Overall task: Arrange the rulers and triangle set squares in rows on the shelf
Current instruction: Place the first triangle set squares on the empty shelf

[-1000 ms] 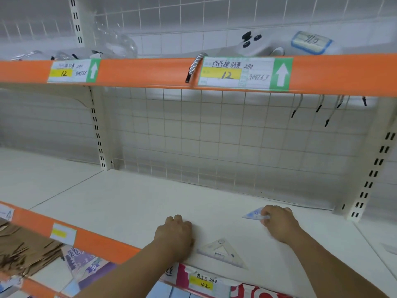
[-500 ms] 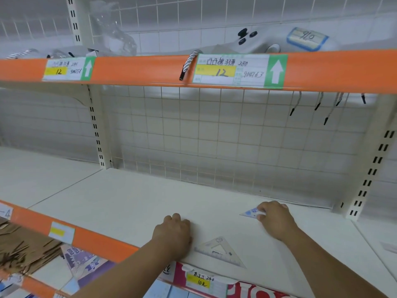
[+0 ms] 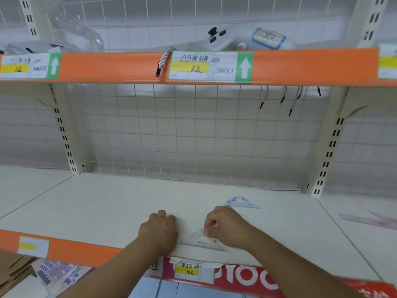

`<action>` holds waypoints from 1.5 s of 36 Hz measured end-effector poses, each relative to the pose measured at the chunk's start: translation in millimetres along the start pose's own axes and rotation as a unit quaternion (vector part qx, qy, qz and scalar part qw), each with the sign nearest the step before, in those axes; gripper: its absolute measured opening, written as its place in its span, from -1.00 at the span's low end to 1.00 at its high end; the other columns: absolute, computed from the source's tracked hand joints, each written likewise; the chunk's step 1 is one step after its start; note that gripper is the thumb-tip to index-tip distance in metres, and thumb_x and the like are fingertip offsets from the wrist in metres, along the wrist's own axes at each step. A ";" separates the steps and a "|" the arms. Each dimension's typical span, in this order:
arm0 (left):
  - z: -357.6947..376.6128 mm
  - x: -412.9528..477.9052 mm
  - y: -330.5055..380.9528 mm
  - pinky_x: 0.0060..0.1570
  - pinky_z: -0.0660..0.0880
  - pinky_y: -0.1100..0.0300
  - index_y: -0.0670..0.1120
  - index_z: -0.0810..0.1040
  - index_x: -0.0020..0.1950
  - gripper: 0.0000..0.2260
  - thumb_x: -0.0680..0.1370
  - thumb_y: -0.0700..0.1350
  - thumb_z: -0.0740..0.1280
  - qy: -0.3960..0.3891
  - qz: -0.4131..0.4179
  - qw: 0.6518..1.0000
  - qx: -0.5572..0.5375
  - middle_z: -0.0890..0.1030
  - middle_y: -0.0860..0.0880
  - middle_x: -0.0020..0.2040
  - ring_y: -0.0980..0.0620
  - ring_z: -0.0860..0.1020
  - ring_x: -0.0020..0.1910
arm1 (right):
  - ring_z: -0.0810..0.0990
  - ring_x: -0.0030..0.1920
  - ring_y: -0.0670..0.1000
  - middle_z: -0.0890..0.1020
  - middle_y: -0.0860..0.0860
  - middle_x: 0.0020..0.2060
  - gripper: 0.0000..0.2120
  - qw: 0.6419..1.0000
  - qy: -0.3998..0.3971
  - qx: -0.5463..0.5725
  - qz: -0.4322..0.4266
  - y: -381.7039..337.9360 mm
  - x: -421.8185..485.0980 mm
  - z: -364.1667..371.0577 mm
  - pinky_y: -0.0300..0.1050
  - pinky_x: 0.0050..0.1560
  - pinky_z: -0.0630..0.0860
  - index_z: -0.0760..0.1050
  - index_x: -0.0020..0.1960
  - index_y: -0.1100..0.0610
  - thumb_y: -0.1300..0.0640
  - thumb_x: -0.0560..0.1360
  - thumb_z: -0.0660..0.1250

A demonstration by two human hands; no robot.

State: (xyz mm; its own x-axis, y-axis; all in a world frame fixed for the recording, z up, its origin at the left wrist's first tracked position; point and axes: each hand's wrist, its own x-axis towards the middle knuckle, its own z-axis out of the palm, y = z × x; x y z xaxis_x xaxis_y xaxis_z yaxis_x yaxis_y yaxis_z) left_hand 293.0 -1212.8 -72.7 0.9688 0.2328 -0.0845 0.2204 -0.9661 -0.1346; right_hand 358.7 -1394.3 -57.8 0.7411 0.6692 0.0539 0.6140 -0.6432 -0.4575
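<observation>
Right hand [image 3: 227,227] pinches the clear plastic triangle set square [image 3: 204,241] by its top corner: light, stiff, probably slippery flat on the white shelf [image 3: 107,207]. Left hand [image 3: 159,231] fingers curl, apparently empty.

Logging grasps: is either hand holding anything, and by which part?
The right hand pinches the clear plastic triangle set square at its far corner. The left hand rests curled on the white shelf, holding nothing visible.

Orange price rail [image 3: 120,66] overhead; central price label [image 3: 210,66] and left price label [image 3: 28,65], both handwritten 12, green arrows. Striped cord [image 3: 164,60] draped over rail. White controller [image 3: 217,38], blue-edged tag [image 3: 268,37], clear plastic wrap [image 3: 79,33] above. Wire grid backing [image 3: 193,134]. Flattened cardboard [image 3: 12,267] lower left.
</observation>
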 end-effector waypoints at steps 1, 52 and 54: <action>0.5 0.3 -0.1 0.15 0.42 0.04 -0.13 0.32 0.36 -0.67 0.63 -0.07 0.06 0.001 0.001 1.000 -0.001 0.35 -0.14 0.27 -0.11 0.36 0.26 | 0.44 0.12 -0.01 0.57 0.02 0.00 -0.91 1.000 -0.003 -0.006 -0.001 -1.5 -3.2 0.9 -0.09 0.15 0.46 0.61 -0.12 0.03 0.08 0.51 0.33; -1.0 3.0 -11.6 0.09 0.42 0.05 -0.17 0.34 0.33 -0.70 0.63 -0.10 0.07 -0.005 0.064 0.998 -0.016 0.34 -0.15 0.27 -0.12 0.36 0.24 | 0.33 0.21 0.09 0.41 0.05 0.09 -0.75 0.987 0.044 -0.130 0.085 1.4 73.8 19.5 -0.06 0.14 0.36 0.45 0.18 0.17 0.07 0.57 0.20; -1.1 2.2 -11.2 0.08 0.42 0.05 -0.17 0.34 0.32 -0.70 0.63 -0.10 0.06 -0.004 0.063 0.998 -0.017 0.34 -0.15 0.27 -0.12 0.35 0.25 | 0.32 0.22 0.09 0.42 0.08 0.14 -0.74 0.985 0.044 -0.142 0.085 2.7 78.4 18.9 -0.06 0.15 0.35 0.44 0.20 0.17 0.06 0.58 0.20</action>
State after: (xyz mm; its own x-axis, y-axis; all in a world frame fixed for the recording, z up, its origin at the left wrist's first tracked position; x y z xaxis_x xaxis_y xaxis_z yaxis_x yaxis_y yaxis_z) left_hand 292.8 -1201.6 -70.3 0.9883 0.1094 -0.1063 0.1002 -0.9910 -0.0882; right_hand 413.4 -1336.5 -71.5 0.8532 0.5154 0.0797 0.5202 -0.8304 -0.1996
